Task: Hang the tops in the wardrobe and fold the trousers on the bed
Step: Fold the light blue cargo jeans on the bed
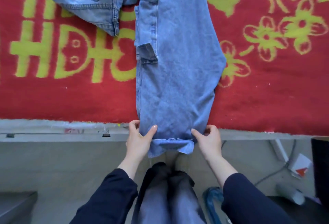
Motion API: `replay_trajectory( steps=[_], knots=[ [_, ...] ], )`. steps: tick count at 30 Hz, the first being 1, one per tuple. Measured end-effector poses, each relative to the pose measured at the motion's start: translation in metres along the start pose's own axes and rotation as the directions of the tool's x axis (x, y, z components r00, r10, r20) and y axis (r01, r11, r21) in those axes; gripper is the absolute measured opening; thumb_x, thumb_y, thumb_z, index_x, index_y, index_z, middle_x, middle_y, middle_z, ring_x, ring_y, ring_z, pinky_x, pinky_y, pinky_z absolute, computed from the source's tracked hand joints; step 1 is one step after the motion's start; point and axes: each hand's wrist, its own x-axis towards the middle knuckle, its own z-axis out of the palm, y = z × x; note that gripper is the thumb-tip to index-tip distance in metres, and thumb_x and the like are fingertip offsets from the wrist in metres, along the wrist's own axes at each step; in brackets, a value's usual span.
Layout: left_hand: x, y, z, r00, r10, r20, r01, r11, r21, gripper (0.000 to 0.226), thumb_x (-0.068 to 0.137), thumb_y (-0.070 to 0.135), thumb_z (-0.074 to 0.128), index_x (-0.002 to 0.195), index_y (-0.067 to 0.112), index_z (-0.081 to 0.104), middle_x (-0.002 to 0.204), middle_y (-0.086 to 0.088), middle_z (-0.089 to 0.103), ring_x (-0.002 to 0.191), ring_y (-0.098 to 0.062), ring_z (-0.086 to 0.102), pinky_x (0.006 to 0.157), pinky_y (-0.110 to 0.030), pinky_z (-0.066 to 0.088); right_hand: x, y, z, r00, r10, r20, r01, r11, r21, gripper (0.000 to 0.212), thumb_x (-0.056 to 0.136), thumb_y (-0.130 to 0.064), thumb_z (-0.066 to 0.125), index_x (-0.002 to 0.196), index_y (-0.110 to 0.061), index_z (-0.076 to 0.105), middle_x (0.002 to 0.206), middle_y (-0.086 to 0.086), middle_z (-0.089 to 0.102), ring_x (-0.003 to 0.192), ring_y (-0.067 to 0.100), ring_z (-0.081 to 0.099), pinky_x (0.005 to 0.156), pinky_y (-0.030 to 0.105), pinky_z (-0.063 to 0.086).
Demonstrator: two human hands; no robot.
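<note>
Head view: folding the trousers; pinching the near end of the jeans [176, 67] with left hand [138, 137] and right hand [208, 139] at the bed [53, 128] edge. Next, probably: lift that end, carry it up over the length lying flat on the blanket [71, 99]. Beyond, second denim piece [92, 1]; no container visible.

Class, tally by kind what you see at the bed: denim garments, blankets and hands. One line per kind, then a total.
Denim garments: 2 (jeans, second denim piece)
Blankets: 1 (red blanket)
Hands: 2 (left hand, right hand, both gripping the jeans)
Total: 5
</note>
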Motion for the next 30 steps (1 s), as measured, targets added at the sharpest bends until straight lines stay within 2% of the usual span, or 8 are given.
replay_trajectory(
  steps=[5,9,10,13,18,21,24,30],
  knots=[
    [-0.024,0.006,-0.014,0.982,0.082,0.168,-0.089,0.996,0.031,0.046,0.090,0.031,0.065,0.124,0.031,0.034,0.125,0.007,0.059,0.103,-0.004,0.063,0.091,-0.032,0.051,-0.015,-0.004,-0.024,0.975,-0.049,0.218,0.026,0.994,0.106,0.008,0.079,-0.011,0.073,0.081,-0.012,0.066,0.090,0.004,0.067,0.080,0.018,0.061,0.067,0.022,0.046],
    [-0.063,0.025,-0.029,0.949,0.221,0.224,-0.241,0.968,0.066,0.072,0.095,0.026,0.055,0.144,0.052,0.007,0.131,0.019,0.048,0.108,-0.010,0.061,0.091,-0.029,0.048,-0.034,-0.016,-0.051,0.950,-0.094,0.297,0.056,0.989,0.134,0.012,0.082,-0.013,0.071,0.091,-0.011,0.063,0.091,0.003,0.069,0.079,0.017,0.062,0.070,0.028,0.047],
    [-0.074,0.034,-0.034,0.938,0.264,0.225,-0.289,0.953,0.085,0.073,0.096,0.024,0.054,0.145,0.054,0.008,0.138,0.020,0.016,0.114,-0.005,0.056,0.092,-0.025,0.047,-0.040,-0.018,-0.059,0.955,-0.101,0.280,0.073,0.991,0.109,0.015,0.081,-0.014,0.072,0.091,-0.010,0.062,0.090,0.003,0.067,0.078,0.016,0.060,0.069,0.030,0.046],
    [-0.104,0.053,-0.044,0.891,0.340,0.300,-0.390,0.912,0.125,0.039,0.097,0.021,0.054,0.131,0.041,0.052,0.132,0.023,0.054,0.113,0.020,0.047,0.103,-0.020,0.040,-0.058,-0.022,-0.087,0.968,-0.134,0.211,0.111,0.987,0.117,0.029,0.079,-0.014,0.076,0.101,-0.010,0.057,0.097,0.008,0.068,0.082,0.020,0.064,0.071,0.034,0.050],
    [-0.174,0.062,-0.046,0.899,0.088,0.428,-0.140,0.986,0.091,0.021,0.097,0.024,0.055,0.108,0.020,0.072,0.090,-0.001,0.072,0.069,-0.009,0.059,0.054,-0.023,0.051,-0.102,-0.014,-0.145,0.902,-0.246,0.354,0.216,0.969,0.122,0.053,0.086,-0.001,0.063,0.128,-0.034,0.058,0.108,-0.016,0.065,0.086,-0.001,0.061,0.072,0.021,0.050],
    [-0.211,0.055,-0.046,0.848,-0.088,0.522,0.037,0.994,0.106,0.021,0.095,0.025,0.058,0.105,0.015,0.074,0.085,-0.009,0.072,0.070,-0.017,0.064,0.060,-0.030,0.057,-0.130,-0.002,-0.174,0.900,-0.058,0.432,0.040,0.998,0.050,0.032,0.086,0.004,0.055,0.105,-0.014,0.073,0.067,-0.009,0.066,0.049,0.003,0.048,0.043,0.015,0.036],
    [-0.231,0.065,-0.045,0.856,-0.097,0.507,0.061,0.994,0.087,0.025,0.092,0.027,0.062,0.103,0.007,0.071,0.083,-0.012,0.072,0.063,-0.019,0.066,0.067,-0.036,0.060,-0.144,-0.004,-0.195,0.872,0.045,0.488,-0.121,0.985,0.124,0.024,0.087,0.001,0.053,0.082,-0.008,0.075,0.069,0.005,0.065,0.055,0.014,0.049,0.040,0.017,0.035],
    [-0.209,0.141,-0.043,0.911,0.019,0.412,0.104,0.956,-0.275,0.042,0.100,0.036,0.036,0.098,0.006,0.065,0.062,-0.003,0.067,0.047,-0.012,0.061,0.054,-0.027,0.054,-0.128,-0.082,-0.206,0.870,-0.038,0.492,-0.222,0.860,0.459,0.040,0.091,-0.008,0.039,0.055,-0.015,0.055,0.037,-0.008,0.038,0.030,0.005,0.031,0.033,0.016,0.031]
  ],
)
